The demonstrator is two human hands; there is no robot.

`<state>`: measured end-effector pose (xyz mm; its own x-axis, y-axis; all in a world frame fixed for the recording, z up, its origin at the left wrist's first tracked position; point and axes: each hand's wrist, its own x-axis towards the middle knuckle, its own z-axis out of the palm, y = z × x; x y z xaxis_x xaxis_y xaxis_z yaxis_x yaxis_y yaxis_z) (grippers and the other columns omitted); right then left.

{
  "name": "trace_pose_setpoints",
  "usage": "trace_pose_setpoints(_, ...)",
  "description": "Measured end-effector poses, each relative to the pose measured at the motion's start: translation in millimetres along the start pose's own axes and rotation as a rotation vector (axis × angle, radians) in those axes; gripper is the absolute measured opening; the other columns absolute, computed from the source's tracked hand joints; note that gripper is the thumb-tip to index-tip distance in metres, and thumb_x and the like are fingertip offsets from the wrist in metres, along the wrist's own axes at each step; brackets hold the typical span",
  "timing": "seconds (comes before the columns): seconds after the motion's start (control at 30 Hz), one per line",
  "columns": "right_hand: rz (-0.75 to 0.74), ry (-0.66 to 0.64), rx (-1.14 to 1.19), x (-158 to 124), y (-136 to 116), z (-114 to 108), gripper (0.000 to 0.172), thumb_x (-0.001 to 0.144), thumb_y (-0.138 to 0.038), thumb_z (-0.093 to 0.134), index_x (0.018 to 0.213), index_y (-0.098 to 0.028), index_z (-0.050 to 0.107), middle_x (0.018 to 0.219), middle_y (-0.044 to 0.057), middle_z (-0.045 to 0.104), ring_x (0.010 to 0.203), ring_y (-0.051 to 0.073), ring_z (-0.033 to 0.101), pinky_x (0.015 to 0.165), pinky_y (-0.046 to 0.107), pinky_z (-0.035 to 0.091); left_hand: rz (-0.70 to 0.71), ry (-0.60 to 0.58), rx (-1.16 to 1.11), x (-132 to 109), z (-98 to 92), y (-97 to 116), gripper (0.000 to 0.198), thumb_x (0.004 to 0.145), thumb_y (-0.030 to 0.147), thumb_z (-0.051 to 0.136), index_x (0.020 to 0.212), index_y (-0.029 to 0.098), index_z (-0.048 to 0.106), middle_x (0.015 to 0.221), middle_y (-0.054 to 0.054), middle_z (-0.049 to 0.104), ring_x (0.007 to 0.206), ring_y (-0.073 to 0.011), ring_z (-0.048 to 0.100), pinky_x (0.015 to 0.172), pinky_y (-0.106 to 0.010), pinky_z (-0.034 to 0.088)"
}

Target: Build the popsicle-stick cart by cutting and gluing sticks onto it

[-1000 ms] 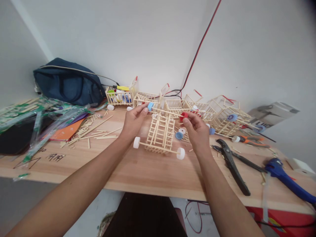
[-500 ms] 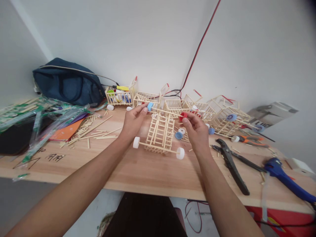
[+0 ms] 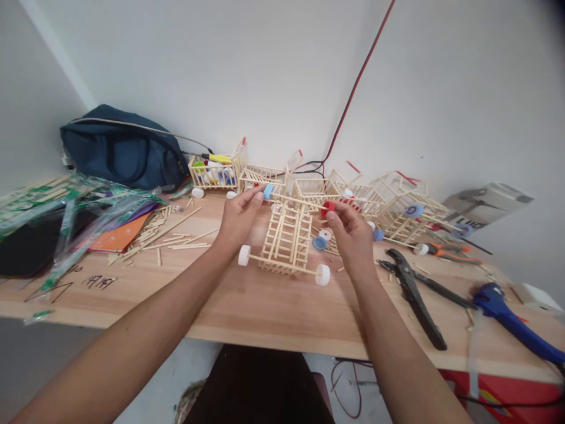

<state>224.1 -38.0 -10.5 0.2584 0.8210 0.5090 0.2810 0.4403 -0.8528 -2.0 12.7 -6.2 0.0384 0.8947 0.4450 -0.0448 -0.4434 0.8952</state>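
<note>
A small cart of thin wooden sticks (image 3: 286, 238) lies on the wooden table (image 3: 265, 306) with a white cap wheel at each end of its near axle. My left hand (image 3: 238, 215) pinches a blue cap wheel (image 3: 268, 191) at the left end of a thin stick axle held above the cart. My right hand (image 3: 351, 232) pinches a red cap wheel (image 3: 327, 207) at the axle's right end.
Several finished stick carts (image 3: 397, 203) stand along the wall. A dark blue bag (image 3: 121, 147) lies at the back left beside loose sticks and plastic packets (image 3: 66, 206). Black pliers (image 3: 415, 291), orange-handled cutters (image 3: 450, 250) and a blue glue gun (image 3: 512, 321) lie at the right.
</note>
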Motion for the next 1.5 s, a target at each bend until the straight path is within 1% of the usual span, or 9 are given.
trace_pose_setpoints(0.2, 0.0, 0.01, -0.007, 0.0, -0.4, 1.8, 0.035, 0.084, -0.05, 0.069, 0.107, -0.024, 0.07, 0.101, 0.004, 0.073, 0.087, 0.018, 0.068, 0.072, 0.034, 0.061, -0.006, 0.003, -0.004, -1.4, -0.1, 2.0, 0.038, 0.09, 0.041, 0.062, 0.12, 0.019, 0.072, 0.125, -0.01, 0.071, 0.109, -0.0233, 0.068, 0.1, -0.041, 0.051)
trace_pose_setpoints(0.33, -0.002, 0.013, -0.009, 0.9, 1.3, 2.3, 0.036, 0.084, -0.05, 0.069, 0.108, -0.024, 0.07, 0.102, 0.005, 0.073, 0.087, 0.018, 0.068, 0.072, 0.034, 0.061, -0.001, -0.002, -0.001, -0.6, -0.8, 1.1, 0.039, 0.089, 0.041, 0.063, 0.119, 0.018, 0.072, 0.123, -0.011, 0.072, 0.107, -0.0239, 0.069, 0.1, -0.042, 0.051)
trace_pose_setpoints(0.47, 0.005, 0.018, -0.014, 0.4, 2.0, 2.4, 0.037, 0.084, -0.05, 0.069, 0.109, -0.023, 0.07, 0.103, 0.006, 0.074, 0.087, 0.019, 0.069, 0.074, 0.035, 0.061, 0.014, 0.002, -0.005, 1.0, -1.0, -1.0, 0.038, 0.088, 0.041, 0.063, 0.117, 0.019, 0.072, 0.125, -0.011, 0.071, 0.11, -0.0243, 0.068, 0.101, -0.043, 0.05)
trace_pose_setpoints(0.63, 0.015, 0.017, -0.009, -0.4, 0.7, 2.7, 0.038, 0.083, -0.05, 0.069, 0.11, -0.023, 0.07, 0.106, 0.007, 0.074, 0.089, 0.019, 0.069, 0.075, 0.036, 0.061, 0.008, -0.006, -0.015, 0.7, -1.3, 0.2, 0.04, 0.088, 0.042, 0.063, 0.117, 0.018, 0.072, 0.123, -0.012, 0.072, 0.108, -0.0241, 0.069, 0.1, -0.043, 0.051)
trace_pose_setpoints(0.77, 0.018, 0.016, -0.011, 0.1, 0.3, 3.3, 0.038, 0.083, -0.05, 0.069, 0.109, -0.023, 0.07, 0.105, 0.007, 0.074, 0.088, 0.02, 0.069, 0.074, 0.036, 0.061, 0.008, -0.006, -0.017, 1.0, -2.0, -0.7, 0.04, 0.087, 0.044, 0.064, 0.117, 0.019, 0.072, 0.122, -0.011, 0.072, 0.108, -0.0242, 0.069, 0.099, -0.043, 0.052)
trace_pose_setpoints(1.0, 0.016, 0.022, -0.007, 1.0, 0.7, 4.3, 0.042, 0.082, -0.053, 0.069, 0.109, -0.021, 0.07, 0.106, 0.008, 0.074, 0.089, 0.021, 0.069, 0.073, 0.036, 0.061, 0.014, -0.013, -0.036, 1.1, -2.4, -1.1, 0.042, 0.087, 0.045, 0.065, 0.116, 0.017, 0.071, 0.125, -0.012, 0.071, 0.114, -0.0252, 0.066, 0.103, -0.042, 0.05)
trace_pose_setpoints(1.13, 0.027, 0.021, -0.017, 0.6, -0.3, 4.5, 0.044, 0.082, -0.055, 0.068, 0.111, -0.021, 0.07, 0.106, 0.008, 0.074, 0.088, 0.021, 0.069, 0.074, 0.037, 0.061, 0.004, -0.013, -0.036, 0.8, -2.9, 0.1, 0.044, 0.085, 0.044, 0.066, 0.117, 0.015, 0.071, 0.124, -0.013, 0.071, 0.112, -0.0256, 0.067, 0.103, -0.042, 0.049)
trace_pose_setpoints(1.33, 0.033, 0.026, -0.008, 0.0, -0.3, 4.5, 0.043, 0.082, -0.053, 0.069, 0.112, -0.022, 0.071, 0.111, 0.008, 0.074, 0.093, 0.022, 0.07, 0.077, 0.038, 0.061, 0.012, -0.005, -0.044, 2.2, -3.2, -2.5, 0.042, 0.084, 0.043, 0.067, 0.115, 0.015, 0.072, 0.121, -0.012, 0.072, 0.111, -0.0262, 0.068, 0.103, -0.043, 0.05)
trace_pose_setpoints(1.5, 0.026, 0.027, 0.031, -0.1, 2.2, 4.5, 0.042, 0.082, -0.049, 0.07, 0.114, -0.023, 0.069, 0.112, 0.008, 0.073, 0.092, 0.02, 0.07, 0.077, 0.036, 0.061, 0.005, -0.008, -0.047, 2.2, -2.8, -2.7, 0.041, 0.085, 0.042, 0.067, 0.115, 0.014, 0.072, 0.122, -0.013, 0.072, 0.113, -0.0262, 0.067, 0.104, -0.044, 0.049)
